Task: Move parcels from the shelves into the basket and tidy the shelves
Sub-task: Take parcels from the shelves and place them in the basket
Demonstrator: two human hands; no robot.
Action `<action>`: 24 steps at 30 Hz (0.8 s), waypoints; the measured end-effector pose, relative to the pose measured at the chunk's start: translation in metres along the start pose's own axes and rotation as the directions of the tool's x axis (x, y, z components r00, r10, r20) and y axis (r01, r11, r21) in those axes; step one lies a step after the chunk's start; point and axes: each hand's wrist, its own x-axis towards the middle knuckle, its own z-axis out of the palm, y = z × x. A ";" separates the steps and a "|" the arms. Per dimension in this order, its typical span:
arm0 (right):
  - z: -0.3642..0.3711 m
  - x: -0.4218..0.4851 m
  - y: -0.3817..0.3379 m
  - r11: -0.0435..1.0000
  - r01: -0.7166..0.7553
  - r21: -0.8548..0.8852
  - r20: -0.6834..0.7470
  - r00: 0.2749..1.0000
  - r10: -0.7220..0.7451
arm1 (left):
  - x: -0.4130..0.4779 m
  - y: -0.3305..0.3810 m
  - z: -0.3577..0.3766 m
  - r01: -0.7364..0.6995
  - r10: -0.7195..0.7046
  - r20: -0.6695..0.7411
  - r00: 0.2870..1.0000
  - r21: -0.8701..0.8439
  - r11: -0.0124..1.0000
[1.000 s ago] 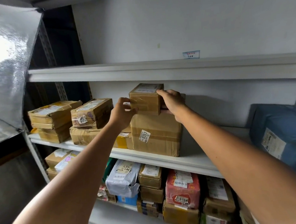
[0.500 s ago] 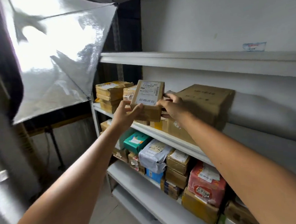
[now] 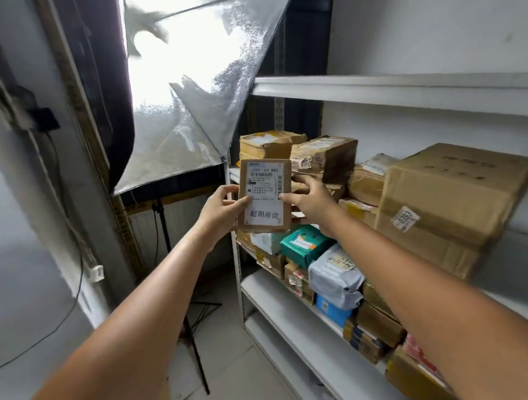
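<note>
We hold a small cardboard parcel (image 3: 265,196) between our left hand (image 3: 218,210) and right hand (image 3: 311,201), fingers curled round its edges, label facing us, probably for reading; shelves (image 3: 398,89) lie beyond to the right.

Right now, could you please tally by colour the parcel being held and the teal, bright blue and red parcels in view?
Held brown parcel: 1
Teal parcel: 1
Bright blue parcel: 1
Red parcel: 1
Total: 4
</note>
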 end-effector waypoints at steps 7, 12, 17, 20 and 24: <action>0.066 0.012 0.014 0.998 -0.056 0.001 0.179 0.982 0.055 | -0.016 -0.039 -0.051 0.088 -0.089 -0.133 0.987 -0.015 0.996; 0.121 0.013 0.025 0.999 -0.045 0.000 0.346 0.937 0.042 | -0.054 -0.061 -0.093 0.166 -0.165 -0.258 0.952 -0.016 0.986; 0.167 -0.004 0.027 0.997 0.042 -0.061 0.533 0.846 -0.003 | -0.112 -0.069 -0.119 0.219 -0.217 -0.453 0.865 -0.048 0.975; 0.190 -0.026 0.033 0.993 0.098 -0.065 0.642 0.766 -0.033 | -0.159 -0.073 -0.121 0.254 -0.237 -0.582 0.778 -0.053 0.966; 0.212 -0.072 0.046 0.991 0.128 -0.047 0.768 0.639 -0.046 | -0.233 -0.081 -0.111 0.323 -0.275 -0.712 0.646 -0.072 0.944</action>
